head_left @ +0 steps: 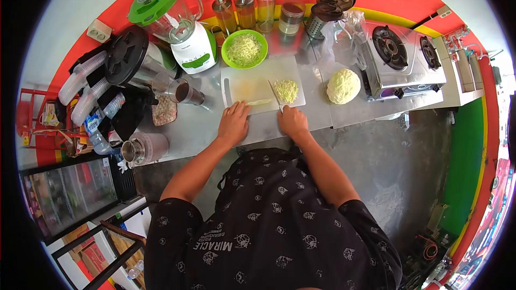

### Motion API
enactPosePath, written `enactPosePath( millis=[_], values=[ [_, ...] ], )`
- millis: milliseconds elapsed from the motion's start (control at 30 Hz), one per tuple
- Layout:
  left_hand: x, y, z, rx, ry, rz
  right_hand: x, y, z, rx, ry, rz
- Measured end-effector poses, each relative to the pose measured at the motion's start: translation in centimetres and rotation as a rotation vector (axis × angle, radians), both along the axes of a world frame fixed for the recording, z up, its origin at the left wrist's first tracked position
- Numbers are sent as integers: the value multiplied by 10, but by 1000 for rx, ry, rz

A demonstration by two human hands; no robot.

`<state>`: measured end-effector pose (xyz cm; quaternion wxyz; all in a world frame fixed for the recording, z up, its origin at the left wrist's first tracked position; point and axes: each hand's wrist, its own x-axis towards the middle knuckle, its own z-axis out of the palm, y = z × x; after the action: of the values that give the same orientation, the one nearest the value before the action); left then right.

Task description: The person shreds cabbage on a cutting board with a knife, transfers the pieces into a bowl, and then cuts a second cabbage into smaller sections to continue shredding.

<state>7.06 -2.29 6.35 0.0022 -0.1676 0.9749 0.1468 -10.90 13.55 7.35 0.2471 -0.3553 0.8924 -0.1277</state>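
A white cutting board [252, 83] lies on the steel counter. My left hand [234, 122] rests at its near edge, fingers pressing a thin strip of cabbage [259, 102]. My right hand [293, 121] grips a knife [276, 95] whose blade points away over the board, beside a small pile of shredded cabbage [287, 90]. A green bowl [244, 48] full of shredded cabbage stands just behind the board. A cut half cabbage [343, 86] sits to the right on the counter.
A blender with a green lid [177, 27], three pump bottles [244, 5], a jar [291, 17] and a utensil holder [328, 5] line the back. A two-burner gas stove [406, 56] is at the right. Stacked plastic cups [80, 83] and a black-lidded pot [129, 56] stand left.
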Motion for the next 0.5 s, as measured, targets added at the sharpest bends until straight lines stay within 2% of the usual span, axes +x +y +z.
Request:
enactPosePath(
  millis=[100, 167, 267, 500],
  values=[
    [-2, 0, 6, -90, 23, 40, 3, -8, 3, -30, 40, -28],
    [-11, 4, 10, -65, 169, -42, 8, -12, 5, -40, 42, -33],
    [-32, 11, 3, 87, 190, -59, 11, -17, 1, -53, 71, -13],
    [-52, 25, -5, 31, 209, 31, 17, -24, -2, 69, 156, 104]
  ],
)
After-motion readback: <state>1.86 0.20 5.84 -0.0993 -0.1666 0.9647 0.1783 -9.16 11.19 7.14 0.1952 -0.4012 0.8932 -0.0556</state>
